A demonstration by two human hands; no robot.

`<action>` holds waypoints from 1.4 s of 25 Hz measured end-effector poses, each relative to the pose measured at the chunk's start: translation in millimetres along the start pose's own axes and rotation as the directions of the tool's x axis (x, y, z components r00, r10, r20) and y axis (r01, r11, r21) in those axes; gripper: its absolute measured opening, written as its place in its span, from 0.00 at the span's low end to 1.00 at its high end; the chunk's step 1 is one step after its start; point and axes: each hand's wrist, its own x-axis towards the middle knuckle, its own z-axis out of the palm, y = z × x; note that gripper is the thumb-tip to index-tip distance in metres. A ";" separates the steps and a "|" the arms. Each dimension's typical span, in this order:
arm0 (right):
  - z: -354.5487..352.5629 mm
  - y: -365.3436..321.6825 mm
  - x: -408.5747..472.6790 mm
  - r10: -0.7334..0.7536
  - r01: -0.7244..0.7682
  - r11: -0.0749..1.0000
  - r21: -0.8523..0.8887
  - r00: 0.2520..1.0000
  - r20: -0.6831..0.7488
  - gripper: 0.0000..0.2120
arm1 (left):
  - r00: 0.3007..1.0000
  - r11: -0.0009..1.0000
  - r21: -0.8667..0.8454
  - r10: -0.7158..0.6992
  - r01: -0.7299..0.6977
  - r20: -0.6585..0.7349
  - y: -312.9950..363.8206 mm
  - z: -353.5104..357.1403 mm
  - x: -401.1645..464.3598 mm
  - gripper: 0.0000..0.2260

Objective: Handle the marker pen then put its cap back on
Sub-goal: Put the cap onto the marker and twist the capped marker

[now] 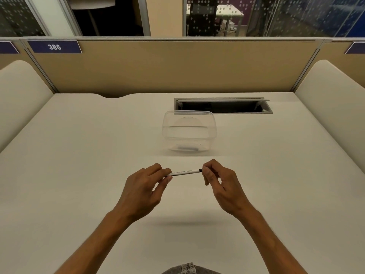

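Both forearms reach forward above the desk, hands raised off it. The left hand pinches the marker pen at its left end with curled fingers; the right hand pinches its right end, remaining fingers loosely curled.

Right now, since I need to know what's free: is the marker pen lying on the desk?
No: the marker pen is held above the desk, gripped by the left hand and right hand.
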 end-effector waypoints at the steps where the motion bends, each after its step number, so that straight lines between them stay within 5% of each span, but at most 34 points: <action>1: 0.4 -1.2 0.5 0.012 -0.012 1.000 0.014 1.000 -0.006 0.13 | 1.000 1.000 0.006 0.011 -0.011 0.000 0.6 -0.4 0.5 0.10; 7: 1.6 -8.8 3.5 0.154 -0.148 0.956 0.254 0.988 -0.004 0.22 | 0.999 0.999 0.028 0.041 -0.041 -0.002 2.2 -1.6 2.4 0.11; 16: -4.6 -11.4 3.8 -0.005 0.009 0.998 0.063 0.998 -0.061 0.03 | 1.000 1.000 -0.013 0.012 -0.012 -0.018 1.0 -4.6 4.8 0.11; 22: -3.2 -12.7 4.1 0.007 -0.005 0.998 0.066 0.999 -0.034 0.12 | 1.000 1.000 -0.023 0.019 -0.019 -0.007 1.8 -3.7 3.5 0.11; 28: 1.2 -15.6 6.3 0.149 -0.144 0.956 0.256 0.989 0.000 0.25 | 0.999 0.999 -0.011 0.036 -0.036 -0.005 4.5 -4.6 4.4 0.10; 35: -2.7 -16.7 3.8 0.022 -0.015 0.992 0.125 0.998 -0.053 0.08 | 1.000 1.000 -0.020 0.015 -0.016 -0.016 1.8 -6.8 4.3 0.11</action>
